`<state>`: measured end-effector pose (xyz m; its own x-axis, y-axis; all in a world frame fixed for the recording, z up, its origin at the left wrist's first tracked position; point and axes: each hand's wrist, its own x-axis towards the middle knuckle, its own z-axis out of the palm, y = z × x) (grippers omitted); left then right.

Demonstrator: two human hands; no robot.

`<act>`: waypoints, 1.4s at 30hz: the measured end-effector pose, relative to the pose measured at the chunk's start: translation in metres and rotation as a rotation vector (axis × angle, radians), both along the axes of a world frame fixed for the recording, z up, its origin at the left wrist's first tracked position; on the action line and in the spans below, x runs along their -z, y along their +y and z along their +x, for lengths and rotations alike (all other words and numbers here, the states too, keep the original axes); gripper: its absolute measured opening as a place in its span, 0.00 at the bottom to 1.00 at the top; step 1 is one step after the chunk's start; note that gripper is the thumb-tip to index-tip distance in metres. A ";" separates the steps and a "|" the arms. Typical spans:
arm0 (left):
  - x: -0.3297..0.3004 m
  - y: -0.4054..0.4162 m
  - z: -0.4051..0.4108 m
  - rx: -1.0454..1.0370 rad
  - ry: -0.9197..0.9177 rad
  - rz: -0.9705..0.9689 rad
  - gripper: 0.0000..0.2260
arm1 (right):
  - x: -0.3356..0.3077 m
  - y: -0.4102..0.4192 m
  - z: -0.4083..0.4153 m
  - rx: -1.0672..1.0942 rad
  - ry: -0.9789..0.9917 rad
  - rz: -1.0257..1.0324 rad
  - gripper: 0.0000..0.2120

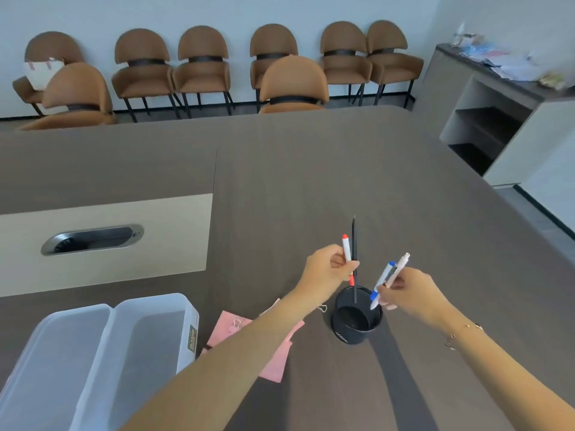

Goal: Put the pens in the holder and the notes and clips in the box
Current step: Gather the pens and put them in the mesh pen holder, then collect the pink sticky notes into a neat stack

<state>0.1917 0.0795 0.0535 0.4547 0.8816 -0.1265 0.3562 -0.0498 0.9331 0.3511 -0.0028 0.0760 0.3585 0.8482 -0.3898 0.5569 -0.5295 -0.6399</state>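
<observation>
Both hands were raised over the black holder, which stood upright on the brown table.

Left hand: fingers pinched together on two pens, a white pen with red ends and a thin black pen. Both stood nearly upright. The black pen's lower end reached down past the fingers into the holder's mouth; the red tip hung just above the far rim.

Right hand: fingers pinched on two more pens, a white pen with blue ends and a pale pinkish pen. Both tilted, tops leaning away to the right, tips pointing down-left from the fingers over the holder's right rim. A thin bracelet sat on that wrist.

Below and behind the left fingers, partly under the left forearm, pink notes lay flat on the table. One clip rested on the leftmost note; another clip lay on the table just left of the holder.

Further left of the notes, the clear plastic box stood open, its lid folded out flat beside it. Nothing could be seen inside it.
</observation>
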 end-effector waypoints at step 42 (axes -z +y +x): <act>0.125 0.010 -0.184 -0.275 0.957 -0.174 0.16 | 0.145 0.055 -0.161 -0.304 -0.269 -0.122 0.22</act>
<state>0.0075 0.0896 -0.0714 -0.1218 0.8753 -0.4679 0.9374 0.2564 0.2357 0.1901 0.0518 -0.0687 0.2016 0.8847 -0.4204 0.8382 -0.3779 -0.3932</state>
